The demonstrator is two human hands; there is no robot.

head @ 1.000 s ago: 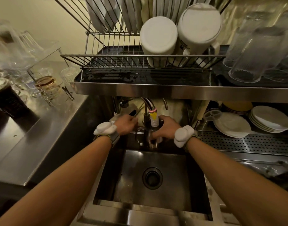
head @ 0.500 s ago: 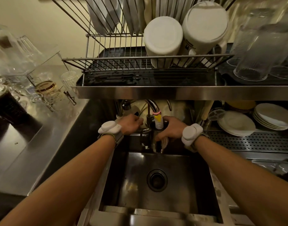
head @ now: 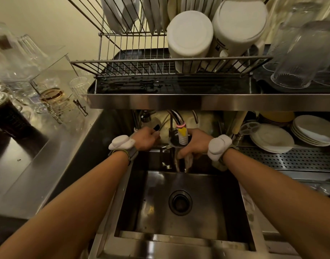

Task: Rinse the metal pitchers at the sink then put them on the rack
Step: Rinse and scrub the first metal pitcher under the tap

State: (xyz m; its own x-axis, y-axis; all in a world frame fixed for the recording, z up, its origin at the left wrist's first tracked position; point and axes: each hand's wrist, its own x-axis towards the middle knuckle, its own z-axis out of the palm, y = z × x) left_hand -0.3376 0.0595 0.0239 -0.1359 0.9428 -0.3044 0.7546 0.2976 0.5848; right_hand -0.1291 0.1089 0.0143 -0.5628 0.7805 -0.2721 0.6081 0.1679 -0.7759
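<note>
Now right hand (head: 195, 142) wrapped round metal pitcher (head: 181, 157) under faucet (head: 181, 128); left hand (head: 146, 138) closed on tap handle (head: 156, 127).

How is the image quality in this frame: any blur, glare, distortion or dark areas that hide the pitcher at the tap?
Head view: dim, warm yellow light. Wide-angle distortion bows the shelf and splays the forearms. Glasses at upper right are smeared. Glare streaks the sink front rim. The back under the shelf lies in shadow, so the pitcher in the right hand under the tap is murky; the left hand reads clearly.
</note>
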